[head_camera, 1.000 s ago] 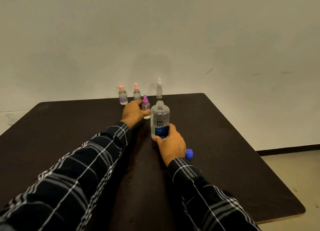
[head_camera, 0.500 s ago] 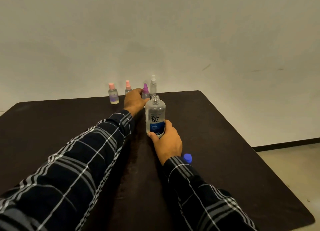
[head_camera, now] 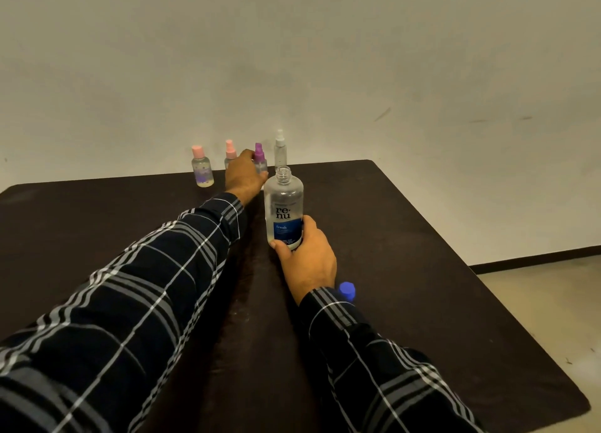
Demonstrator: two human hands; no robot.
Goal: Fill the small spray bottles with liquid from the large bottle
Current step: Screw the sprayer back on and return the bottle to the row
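1. Four small bottles stand in a row at the far edge of the table (head_camera: 422,270), by the wall: pink-capped bottle (head_camera: 202,169), pink-topped spray bottle (head_camera: 230,151), purple-topped spray bottle (head_camera: 259,155) and clear spray bottle (head_camera: 280,149).
2. The large bottle (head_camera: 283,205) stands upright mid-table, just nearer than the row, with its neck open. Its blue cap (head_camera: 346,291) lies on the table beside the right wrist.
3. Grip:
   - The right hand (head_camera: 307,257) wraps the large bottle's lower body at the blue label, thumb on the near side.
   - The left hand (head_camera: 245,175) is curled round the purple-topped spray bottle, whose body is mostly hidden by the fingers.
4. Handling, large bottle:
   - It is clear plastic and likely stiff with some give. The fill level is hard to read, so assume it is hefty.
   - The smooth wall and glossy label are probably slippery if wet.
   - The low grip suits steadying. For pouring I'd hold at mid-body.
   - With the neck open, any tilt spills.
5. Handling, small bottles:
   - They look light and narrow-based, so they should tip easily.
   - Hold them by the body, not the spray head.
   - The head must come off first. The neck is a small target, so pour slowly.
6. In the way:
   - The pink-topped spray bottle is just left of the left hand, and the clear spray bottle is just right of it.
   - Drawing the purple one back could knock either neighbour or the large bottle's neck.
   - The blue cap is close to the right sleeve and could get swept off.
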